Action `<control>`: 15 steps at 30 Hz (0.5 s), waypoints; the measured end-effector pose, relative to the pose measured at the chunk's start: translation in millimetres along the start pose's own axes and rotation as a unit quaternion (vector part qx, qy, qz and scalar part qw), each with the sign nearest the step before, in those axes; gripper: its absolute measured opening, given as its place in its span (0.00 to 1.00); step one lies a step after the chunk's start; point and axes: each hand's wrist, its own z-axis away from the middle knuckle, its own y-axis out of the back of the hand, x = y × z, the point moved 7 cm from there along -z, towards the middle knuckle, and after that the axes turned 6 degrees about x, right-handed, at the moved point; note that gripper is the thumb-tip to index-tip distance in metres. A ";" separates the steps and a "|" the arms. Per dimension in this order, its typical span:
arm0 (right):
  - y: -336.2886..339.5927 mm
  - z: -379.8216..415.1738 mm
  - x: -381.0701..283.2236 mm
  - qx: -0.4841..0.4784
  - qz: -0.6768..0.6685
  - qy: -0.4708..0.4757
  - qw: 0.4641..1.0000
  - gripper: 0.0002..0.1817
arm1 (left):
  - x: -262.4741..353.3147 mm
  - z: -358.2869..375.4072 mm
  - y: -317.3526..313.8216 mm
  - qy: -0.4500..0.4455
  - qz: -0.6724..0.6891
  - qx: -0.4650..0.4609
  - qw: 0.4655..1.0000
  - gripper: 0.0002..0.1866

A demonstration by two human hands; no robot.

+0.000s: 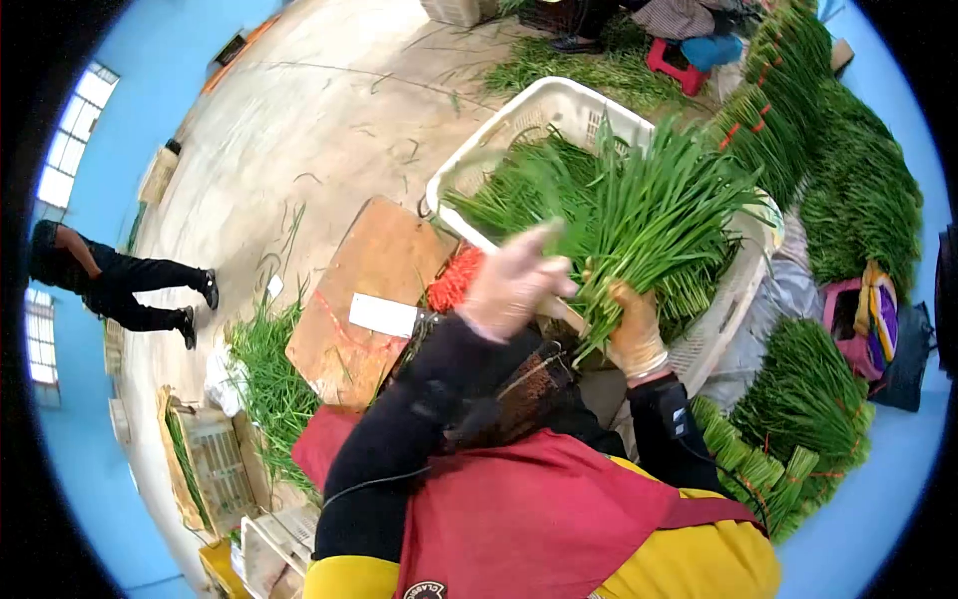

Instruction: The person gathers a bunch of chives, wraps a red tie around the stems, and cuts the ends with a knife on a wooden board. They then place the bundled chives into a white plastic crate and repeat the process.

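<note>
In a thin, pale glove, my right hand (639, 334) is closed around the lower stalks of a bunch of garlic chives (664, 210). The leaves fan up and away over a white plastic basket (474, 150). My left hand (514, 282), also gloved, is just left of the stalk ends, its fingers apart and smeared by motion. A blurred green streak shows just above those fingers. More loose garlic chives (559, 165) lie in the basket, partly hidden by the held bunch. Below my left hand sits a heap of red ties (457, 280).
A brown board (364, 260) carries a white card (383, 314). Tied bundles of chives (803, 399) are piled right. Loose greens (274, 374) and a crate (215, 459) lie left. One person (130, 285) stands far left; another sits near a red stool (677, 68).
</note>
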 end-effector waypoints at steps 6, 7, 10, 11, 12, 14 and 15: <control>-5.1 10.8 24.3 -0.012 0.168 0.040 0.985 0.18 | -73.5 -10.4 -9.8 -0.005 -0.155 0.001 0.988 0.34; -15.9 17.5 23.1 -0.005 0.089 -0.010 0.996 0.17 | -81.2 -9.0 -3.2 0.005 -0.186 0.015 0.982 0.34; 2.1 15.8 44.6 -0.030 0.046 -0.057 0.997 0.16 | -79.3 -1.3 -2.0 -0.158 -0.326 0.062 0.930 0.32; 2.6 15.1 45.0 -0.043 0.009 -0.050 0.998 0.16 | -73.8 4.5 -5.5 -0.184 -0.379 0.060 0.905 0.32; 3.6 13.8 48.4 -0.045 0.009 -0.051 0.998 0.16 | -70.8 7.1 -8.0 -0.185 -0.379 0.061 0.905 0.32; 5.3 11.9 49.6 -0.023 0.032 -0.042 0.998 0.28 | -76.3 8.8 -14.5 -0.048 -0.513 0.029 0.857 0.35; 4.4 12.4 49.1 -0.024 0.033 -0.043 0.998 0.28 | -72.3 9.7 -18.7 -0.021 -0.529 -0.004 0.848 0.40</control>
